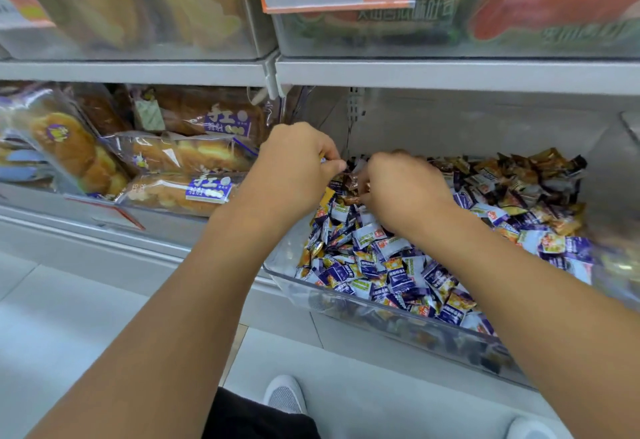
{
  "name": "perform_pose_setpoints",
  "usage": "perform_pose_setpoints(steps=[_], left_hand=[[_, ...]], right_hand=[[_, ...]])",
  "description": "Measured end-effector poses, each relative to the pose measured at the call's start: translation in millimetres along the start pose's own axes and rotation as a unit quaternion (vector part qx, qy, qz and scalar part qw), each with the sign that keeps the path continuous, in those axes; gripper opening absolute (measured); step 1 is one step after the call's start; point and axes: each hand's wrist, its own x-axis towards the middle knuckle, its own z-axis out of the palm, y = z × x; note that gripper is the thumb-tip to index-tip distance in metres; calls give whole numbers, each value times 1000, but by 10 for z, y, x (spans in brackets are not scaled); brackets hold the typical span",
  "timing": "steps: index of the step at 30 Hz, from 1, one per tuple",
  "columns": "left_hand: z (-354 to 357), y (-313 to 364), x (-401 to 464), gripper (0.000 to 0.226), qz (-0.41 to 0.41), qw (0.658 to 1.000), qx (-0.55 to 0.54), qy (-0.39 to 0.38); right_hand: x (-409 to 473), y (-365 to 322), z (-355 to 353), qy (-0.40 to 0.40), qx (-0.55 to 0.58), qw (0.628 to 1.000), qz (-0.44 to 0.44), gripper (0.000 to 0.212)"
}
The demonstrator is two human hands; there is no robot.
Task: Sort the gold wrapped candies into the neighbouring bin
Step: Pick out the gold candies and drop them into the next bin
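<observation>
Both hands (349, 175) curled over candies (388, 265), clear bin (277, 272), bread packs (180, 158)

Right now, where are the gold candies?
In the head view, the gold candies are piled at the back right of the clear bin, behind the purple-and-white candies and right of the right hand.

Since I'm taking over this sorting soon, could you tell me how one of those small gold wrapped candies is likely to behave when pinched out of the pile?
The gold wrapped candies look small and probably light. Their glossy crinkled wrappers may slip. They lie loose in the clear bin, so neighbours likely shift when the left hand or right hand pulls one.
</observation>
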Motion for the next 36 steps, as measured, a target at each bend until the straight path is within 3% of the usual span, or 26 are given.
perform_pose_setpoints(steps=[6, 10, 14, 20, 22, 23, 25, 26, 27, 30, 34, 36], left_hand=[[382, 57, 162, 21, -40, 986, 110, -117], [653, 50, 290, 41, -40, 988, 67, -134], [764, 50, 375, 40, -13, 986, 95, -135], [701, 26, 331, 16, -4, 995, 83, -53], [578, 103, 258, 19, -13, 1000, -11, 7], [498, 181, 192, 18, -25, 993, -110, 29], [338, 439, 11, 16, -79, 925, -372, -15], [264, 610, -91, 16, -100, 877, -464, -73], [223, 793, -180, 16, -95, 851, -499, -131], [253, 1408, -330, 17, -16, 833, -494, -247], [533, 2309, -342, 21, 52, 840, -433, -321], [684, 2702, -342, 21, 56, 830, -419, -362]], right_hand=[[-168, 363, -420, -43, 111, 992, 40, 13], [-407, 466, -528, 7, 123, 991, 43, 19], [-574, 582, -584, 40, 137, 988, 56, 17], [-744, 636, -775, 72, 188, 978, 50, 18], [-839, 656, -858, 54, 201, 977, 43, 18], [-904, 682, -921, 32, 217, 975, 41, 18], [-1073, 801, -1105, -28, 303, 951, 54, 17], [-1177, 896, -1223, -57, 359, 928, 78, 15], [-1289, 1016, -1343, -76, 402, 906, 112, 13], [-1640, 1521, -1562, -57, 455, 858, 233, 12], [-2036, 2190, -1508, -3, 448, 802, 394, 5], [-2168, 2420, -1465, 13, 478, 751, 455, 9]])
